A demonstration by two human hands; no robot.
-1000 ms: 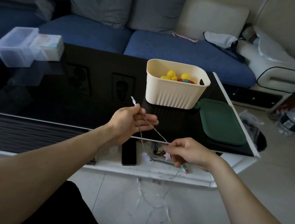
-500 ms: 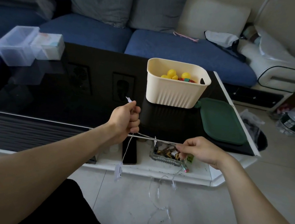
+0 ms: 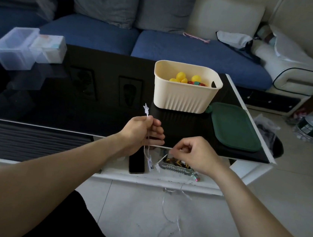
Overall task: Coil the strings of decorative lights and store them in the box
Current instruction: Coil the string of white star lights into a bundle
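Head view: the left hand (image 3: 142,131) grips the near end of a thin clear light string (image 3: 162,212), fingers curled round it, with a small white star (image 3: 146,108) poking up above the fist. The right hand (image 3: 192,153), just beside it to the right, pinches the same wire between thumb and fingertips. A short span runs between the two hands, and a few turns seem to hang below the left fist, though the wire is too fine to count them. Most of the string trails off the lower shelf onto the tiled floor (image 3: 131,213) in loose loops between the knees, so the coiling looks barely begun.

Farther back on the black table (image 3: 74,109) stands the cream box (image 3: 183,98), open, already holding yellow bulbs (image 3: 181,77) and something red and green, probably strings stored already. Its green lid (image 3: 234,125) lies flat to the right. What remains, by my reading: wind up the floor length and drop the bundle in the box.
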